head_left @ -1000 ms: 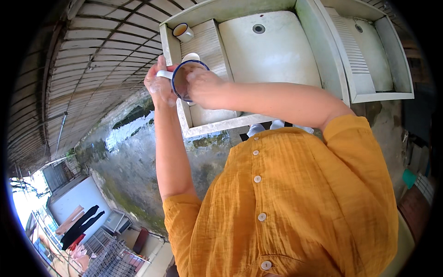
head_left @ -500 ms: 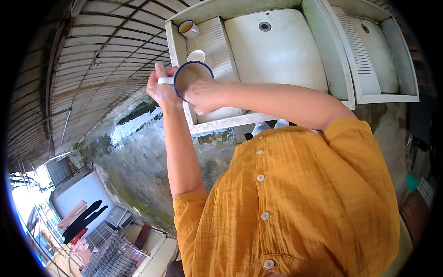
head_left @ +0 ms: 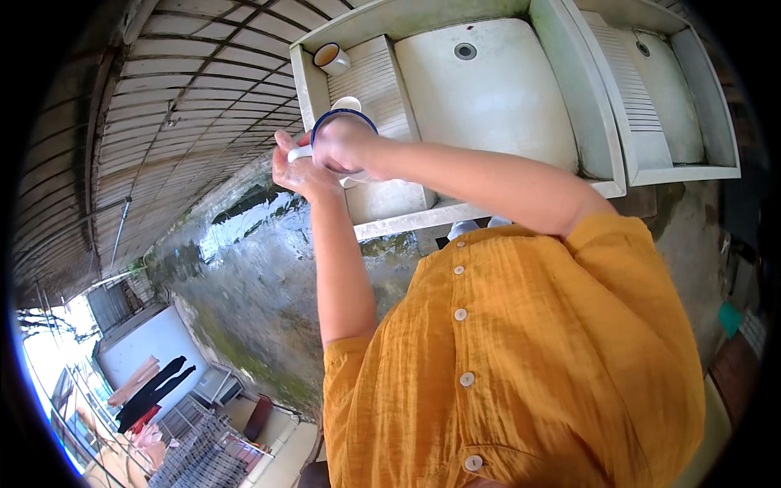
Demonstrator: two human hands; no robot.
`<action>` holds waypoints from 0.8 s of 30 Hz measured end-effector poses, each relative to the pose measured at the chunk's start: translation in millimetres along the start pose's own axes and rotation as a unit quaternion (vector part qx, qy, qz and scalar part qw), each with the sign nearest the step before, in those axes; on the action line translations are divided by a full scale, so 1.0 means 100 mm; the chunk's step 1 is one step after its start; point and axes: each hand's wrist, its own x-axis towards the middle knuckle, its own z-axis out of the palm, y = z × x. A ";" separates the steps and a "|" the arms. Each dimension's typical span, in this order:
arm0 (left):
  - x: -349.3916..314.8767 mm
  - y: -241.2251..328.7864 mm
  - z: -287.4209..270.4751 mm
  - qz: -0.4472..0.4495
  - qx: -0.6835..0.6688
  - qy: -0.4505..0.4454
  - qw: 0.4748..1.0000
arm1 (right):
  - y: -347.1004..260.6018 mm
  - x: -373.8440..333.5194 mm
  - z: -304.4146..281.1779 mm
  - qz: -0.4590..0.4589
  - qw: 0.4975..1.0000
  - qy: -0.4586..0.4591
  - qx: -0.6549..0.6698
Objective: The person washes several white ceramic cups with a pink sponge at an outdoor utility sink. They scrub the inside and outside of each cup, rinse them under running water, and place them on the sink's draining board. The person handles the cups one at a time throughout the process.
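Over the left end of the sink, a white mug with a dark blue rim [head_left: 300,153] is held up with its mouth toward me. My left hand [head_left: 294,172] grips it from the handle side, its fingers partly behind the mug. My right hand [head_left: 348,145] reaches into the mouth, smeared by motion; its fingers are hidden, so whether they hold anything does not show. Just beyond the mug, a white cup [head_left: 347,103] stands partly covered on the ribbed washboard [head_left: 370,75]. Another white mug with a dark rim [head_left: 332,58] sits in the far left corner, its inside brownish.
The pale sink basin [head_left: 488,98] with a drain lies right of the washboard, inside a raised rim. A second sink [head_left: 671,106] adjoins on the right. A barred wall [head_left: 203,89] rises at left above a wet, mossy floor [head_left: 268,285]. Clothes [head_left: 154,390] hang at lower left.
My right hand has moved up and deeper across the mug's mouth. The left hand and mug have shifted slightly right, and the mug has tilted.
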 end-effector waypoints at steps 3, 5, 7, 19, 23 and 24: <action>-0.10 -0.27 0.20 0.154 0.043 0.013 0.987 | 0.09 0.26 0.01 -0.028 0.987 0.157 0.029; -0.17 -0.25 0.31 0.247 0.215 0.004 0.945 | 0.15 0.38 -0.06 -0.130 0.928 0.279 -0.209; 0.03 -0.15 0.21 0.128 0.067 -0.035 0.989 | 0.29 0.13 0.21 -0.279 0.860 0.279 -0.323; 0.19 -0.08 0.01 -0.104 0.016 -0.022 0.994 | -0.34 -0.27 -0.20 -0.340 0.839 0.286 -0.314; 0.25 -0.15 -0.04 -0.121 -0.165 -0.185 0.961 | -0.07 -0.29 -0.04 -0.545 0.621 0.180 -0.534; 0.27 -0.15 -0.11 -0.114 -0.107 -0.212 0.965 | -0.04 -0.28 -0.07 -0.505 0.666 0.110 -0.537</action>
